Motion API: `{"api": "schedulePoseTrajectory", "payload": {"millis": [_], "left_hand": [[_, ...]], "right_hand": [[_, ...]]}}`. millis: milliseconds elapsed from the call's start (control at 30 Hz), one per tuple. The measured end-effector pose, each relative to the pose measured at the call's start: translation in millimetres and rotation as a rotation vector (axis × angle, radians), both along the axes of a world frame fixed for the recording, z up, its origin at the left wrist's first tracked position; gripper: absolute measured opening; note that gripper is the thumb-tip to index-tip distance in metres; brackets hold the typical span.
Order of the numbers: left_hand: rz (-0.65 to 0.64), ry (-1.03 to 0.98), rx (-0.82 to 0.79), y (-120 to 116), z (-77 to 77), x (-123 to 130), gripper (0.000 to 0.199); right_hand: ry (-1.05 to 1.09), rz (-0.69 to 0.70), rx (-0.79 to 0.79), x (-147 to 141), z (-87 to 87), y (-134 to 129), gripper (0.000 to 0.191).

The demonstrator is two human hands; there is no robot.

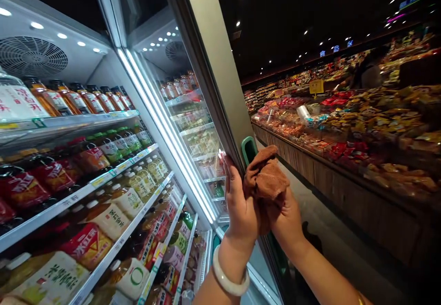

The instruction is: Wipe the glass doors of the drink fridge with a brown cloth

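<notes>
A glass fridge door point(223, 89) stands swung open, with a green handle point(248, 149) on its outer side. My left hand point(241, 208), with a pale bangle point(230, 277) on the wrist, is at the door's edge, fingers stretched upward along its inner side. On the outer side, just below the handle, my right hand point(287, 215) grips a bunched brown cloth point(270, 176). The cloth lies between the two hands against the door frame and hides part of the fingers.
To the left, fridge shelves point(113, 169) hold rows of bottled drinks point(96, 245) with price strips along their fronts. Across the aisle floor point(310, 204), a long wooden display counter point(344, 190) is piled with packaged goods. A person point(370, 70) is in the background.
</notes>
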State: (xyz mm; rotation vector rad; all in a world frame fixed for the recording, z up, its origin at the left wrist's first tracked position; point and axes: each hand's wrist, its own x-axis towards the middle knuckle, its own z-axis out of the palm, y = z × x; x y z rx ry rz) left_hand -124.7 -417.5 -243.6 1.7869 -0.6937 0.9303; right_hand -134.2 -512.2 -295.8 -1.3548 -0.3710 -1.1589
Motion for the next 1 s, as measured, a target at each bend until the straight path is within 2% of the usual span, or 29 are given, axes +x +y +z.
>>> {"api": "schedulePoseTrajectory", "payload": {"millis": [67,100,167,233,367,433,467,500,567,667,700,733,800,900,967,1000], "left_hand": [[0.03,0.005,-0.031,12.2,0.3,-13.2,0.065],[0.041,0.005,-0.057,18.2,0.3,-18.9,0.066],[0.046,-0.005,-0.08,30.4,-0.7,-27.8,0.071],[0.042,-0.033,-0.083,43.6,-3.5,-34.0,0.073],[0.101,-0.079,-0.11,72.4,-14.2,-45.6,0.066],[0.155,-0.051,-0.117,87.2,-20.8,-52.1,0.066],[0.178,-0.037,-0.115,95.2,-23.1,-55.2,0.067],[0.198,-0.034,-0.103,103.9,-23.9,-58.1,0.068],[0.233,-0.091,-0.04,124.7,-18.4,-63.2,0.069],[0.233,-0.33,0.174,164.0,11.5,-69.7,0.072],[0.207,-0.424,0.253,177.9,26.6,-71.1,0.074],[0.159,-0.503,0.324,191.2,43.3,-71.8,0.075],[0.123,-0.641,0.331,214.1,78.7,-70.7,0.074],[0.169,-0.787,0.241,238.4,126.1,-66.5,0.068],[0.235,-0.852,0.208,251.4,147.6,-66.1,0.067],[0.267,-0.875,0.213,258.1,154.5,-67.3,0.067]], "right_hand": [[0.001,-0.003,-0.036,-13.4,-14.2,10.2,0.043],[-0.005,0.001,-0.061,-19.2,-15.6,15.5,0.042],[-0.048,-0.014,-0.121,-26.5,-2.3,26.4,0.045],[-0.123,-0.082,-0.198,-26.7,34.9,37.3,0.049],[-0.376,-0.292,-0.345,-17.3,153.0,60.0,0.047],[-0.49,-0.328,-0.349,-16.6,197.9,74.4,0.043],[-0.524,-0.332,-0.344,-18.4,208.8,82.3,0.043],[-0.534,-0.332,-0.344,-21.5,210.6,90.1,0.044],[-0.532,-0.336,-0.36,-30.4,191.7,104.7,0.049],[-0.491,-0.352,-0.481,-44.4,148.3,122.4,0.057],[-0.482,-0.365,-0.494,-47.6,142.5,128.1,0.059],[-0.477,-0.366,-0.51,-49.8,144.4,134.5,0.058],[-0.479,-0.364,-0.52,-51.5,170.0,150.1,0.05],[-0.536,-0.361,-0.504,-54.3,231.3,178.4,0.038],[-0.575,-0.369,-0.493,-59.9,257.7,196.3,0.037],[-0.588,-0.374,-0.507,-63.2,263.0,204.0,0.038]]}}
